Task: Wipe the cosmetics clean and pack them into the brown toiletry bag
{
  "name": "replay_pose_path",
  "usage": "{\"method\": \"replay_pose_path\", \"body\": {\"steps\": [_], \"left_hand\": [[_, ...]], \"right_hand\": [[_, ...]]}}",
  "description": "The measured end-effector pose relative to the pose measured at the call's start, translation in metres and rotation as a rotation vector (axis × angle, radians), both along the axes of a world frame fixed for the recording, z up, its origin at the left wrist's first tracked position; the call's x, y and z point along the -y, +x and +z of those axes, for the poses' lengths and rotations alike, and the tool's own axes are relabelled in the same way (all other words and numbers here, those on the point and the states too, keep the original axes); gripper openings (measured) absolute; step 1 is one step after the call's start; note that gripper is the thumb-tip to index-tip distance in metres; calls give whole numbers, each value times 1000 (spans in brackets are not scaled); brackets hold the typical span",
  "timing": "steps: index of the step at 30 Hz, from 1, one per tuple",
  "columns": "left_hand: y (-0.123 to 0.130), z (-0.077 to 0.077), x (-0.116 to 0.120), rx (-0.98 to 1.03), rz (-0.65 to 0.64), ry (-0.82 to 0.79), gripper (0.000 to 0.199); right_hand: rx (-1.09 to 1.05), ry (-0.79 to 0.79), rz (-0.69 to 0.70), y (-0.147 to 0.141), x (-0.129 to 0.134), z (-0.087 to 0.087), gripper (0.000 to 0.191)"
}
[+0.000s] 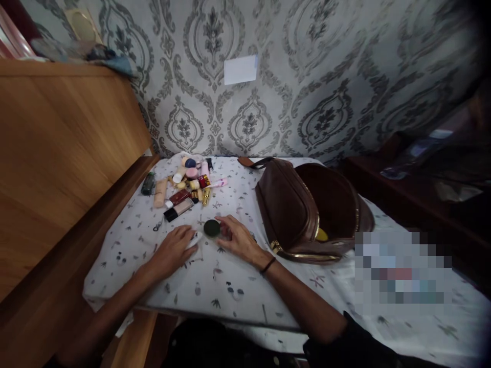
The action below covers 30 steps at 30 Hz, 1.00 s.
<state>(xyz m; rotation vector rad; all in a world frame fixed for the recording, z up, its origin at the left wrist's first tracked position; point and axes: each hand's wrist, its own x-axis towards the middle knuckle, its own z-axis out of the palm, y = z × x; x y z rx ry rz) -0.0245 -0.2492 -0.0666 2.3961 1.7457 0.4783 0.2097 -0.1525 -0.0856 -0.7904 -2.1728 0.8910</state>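
My right hand [238,239] curves its thumb and fingers around the right side of a small round container with a dark green top [211,228]. Facing it from the left, my left hand [174,250] is palm down over the patterned cloth, fingers bent. Something pale and partly see-through [197,238] shows at its fingertips; its kind is unclear. Beyond the hands lies a loose group of cosmetics: a foundation bottle with a black cap [179,209], a beige tube [160,192], a dark red bottle [179,198] and a pink jar [192,173].
A brown leather bag [289,212] stands unzipped at the right, a yellow item [321,234] at its opening. A blurred-out patch [402,273] lies right of it. A wooden cabinet [69,148] borders the left side; a patterned wall [245,117] closes the back.
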Motion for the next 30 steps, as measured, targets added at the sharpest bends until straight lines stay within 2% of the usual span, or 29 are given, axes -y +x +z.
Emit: {"method": "replay_pose_path", "body": {"steps": [3, 7, 10, 13, 16, 20, 25, 30], "left_hand": [[4, -3, 8, -22, 44, 21, 24], [6, 8, 5, 147, 87, 66, 38], [14, 21, -7, 247, 75, 117, 45], [33, 27, -28, 239, -13, 141, 41], [53, 18, -50, 173, -99, 97, 32], [65, -5, -69, 139, -35, 102, 28], [57, -21, -82, 388, 16, 70, 29], [48, -28, -91, 578, 74, 34, 37]], "right_hand": [[42, -18, -2, 0, -3, -4, 62], [87, -25, -10, 0, -2, -1, 54], [130, -11, -9, 0, 0, 4, 48], [159, 39, -1, 0, 2, 6, 37], [147, 80, 4, 0, 0, 5, 24], [126, 75, -4, 1, -3, 2, 25], [155, 74, -19, 4, -3, -1, 10], [159, 67, -2, 5, -2, 2, 27]]}}
